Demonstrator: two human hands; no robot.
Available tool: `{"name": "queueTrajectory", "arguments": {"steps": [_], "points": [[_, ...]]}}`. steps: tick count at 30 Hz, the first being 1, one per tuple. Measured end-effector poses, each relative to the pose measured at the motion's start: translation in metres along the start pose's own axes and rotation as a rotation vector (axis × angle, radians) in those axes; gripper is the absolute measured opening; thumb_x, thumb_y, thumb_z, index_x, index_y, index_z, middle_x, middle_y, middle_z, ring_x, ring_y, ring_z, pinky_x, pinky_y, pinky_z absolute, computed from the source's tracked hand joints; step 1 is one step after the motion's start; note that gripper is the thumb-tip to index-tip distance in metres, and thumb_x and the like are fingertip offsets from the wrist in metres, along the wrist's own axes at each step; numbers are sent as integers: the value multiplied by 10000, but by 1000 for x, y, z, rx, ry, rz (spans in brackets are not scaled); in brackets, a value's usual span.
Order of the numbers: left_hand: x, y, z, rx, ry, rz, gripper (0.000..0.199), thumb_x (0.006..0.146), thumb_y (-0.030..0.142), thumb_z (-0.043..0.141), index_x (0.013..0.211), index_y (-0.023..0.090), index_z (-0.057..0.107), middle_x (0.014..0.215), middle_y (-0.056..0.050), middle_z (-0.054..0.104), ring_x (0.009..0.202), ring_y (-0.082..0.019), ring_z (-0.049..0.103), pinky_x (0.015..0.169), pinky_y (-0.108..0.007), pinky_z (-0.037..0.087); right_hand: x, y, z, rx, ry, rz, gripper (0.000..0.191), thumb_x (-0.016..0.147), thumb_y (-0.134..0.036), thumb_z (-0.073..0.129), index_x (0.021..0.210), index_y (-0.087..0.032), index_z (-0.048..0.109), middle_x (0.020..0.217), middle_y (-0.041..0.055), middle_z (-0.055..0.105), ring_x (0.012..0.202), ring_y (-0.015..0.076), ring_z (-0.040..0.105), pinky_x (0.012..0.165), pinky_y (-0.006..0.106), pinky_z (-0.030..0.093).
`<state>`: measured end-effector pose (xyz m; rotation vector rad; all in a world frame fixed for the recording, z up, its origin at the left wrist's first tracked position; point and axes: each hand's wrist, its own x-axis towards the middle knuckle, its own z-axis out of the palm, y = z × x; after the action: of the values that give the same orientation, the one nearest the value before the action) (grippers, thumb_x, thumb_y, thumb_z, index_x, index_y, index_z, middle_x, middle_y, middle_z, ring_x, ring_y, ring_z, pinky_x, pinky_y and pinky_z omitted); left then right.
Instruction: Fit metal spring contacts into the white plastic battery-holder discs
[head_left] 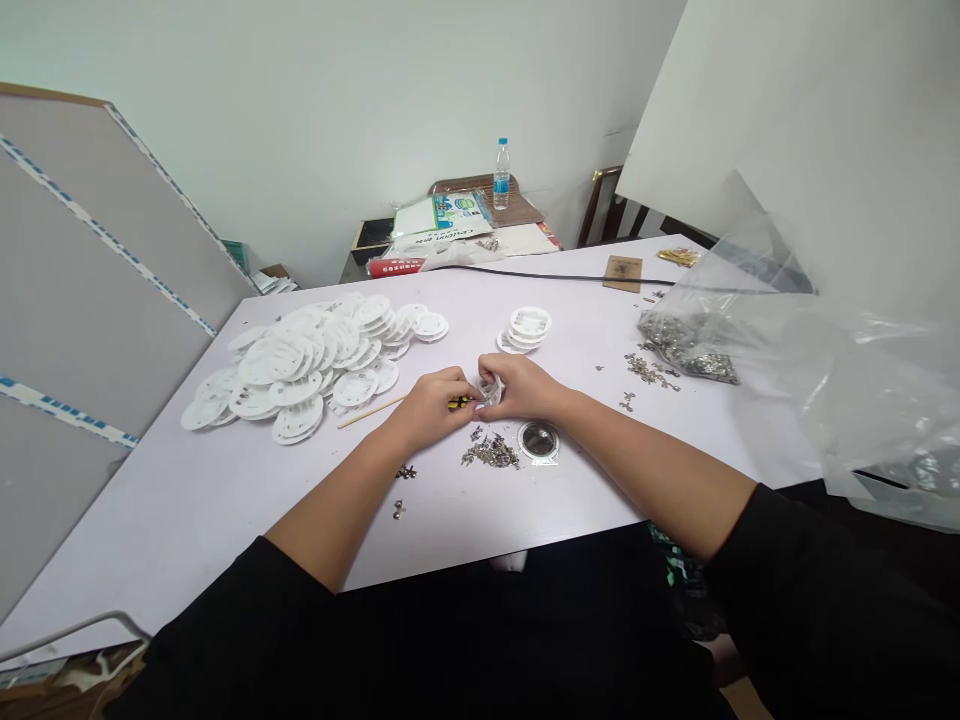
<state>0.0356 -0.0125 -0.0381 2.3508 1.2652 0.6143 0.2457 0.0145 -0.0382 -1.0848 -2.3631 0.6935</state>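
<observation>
My left hand point(441, 405) is closed around a small yellow-and-black tool point(459, 403); its kind is hidden by the fingers. Facing it, my right hand point(521, 388) grips a white plastic disc point(492, 390), tilted up and partly covered by the fingers. The fingertips of both hands meet at this disc. Just below them lies a pile of small metal clips point(491, 451). Beside the pile is a round dish point(539, 441) with a dark inside. A thin wooden stick point(370, 412) lies left of my left hand.
A large heap of white discs point(300, 355) covers the table's left side. A short stack of discs point(528, 328) stands behind my hands. At right, a clear plastic bag point(694, 345) holds metal parts, with loose ones nearby. A black cable point(555, 275) crosses the back edge.
</observation>
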Motion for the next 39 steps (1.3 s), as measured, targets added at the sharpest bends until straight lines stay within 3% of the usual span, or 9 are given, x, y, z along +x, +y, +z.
{"name": "queueTrajectory", "arguments": {"steps": [28,39], "points": [[0,2,-6,-63,-134,-48,352,905,284,527,1176,296,752,1001,-10,689,767,3,554,750,-172,417,-1,2,-1,11,18,-2,510,640,-454,789,814,-163,408,793,-21,517,745,73,398,683,210,280],[2,-1,-5,-84,-131,-33,328,903,316,533,1128,246,761,1005,-25,682,812,-14,572,777,-177,425,1,4,0,13,19,-12,514,635,-451,795,812,-160,411,798,-18,518,752,70,392,690,207,271]]}}
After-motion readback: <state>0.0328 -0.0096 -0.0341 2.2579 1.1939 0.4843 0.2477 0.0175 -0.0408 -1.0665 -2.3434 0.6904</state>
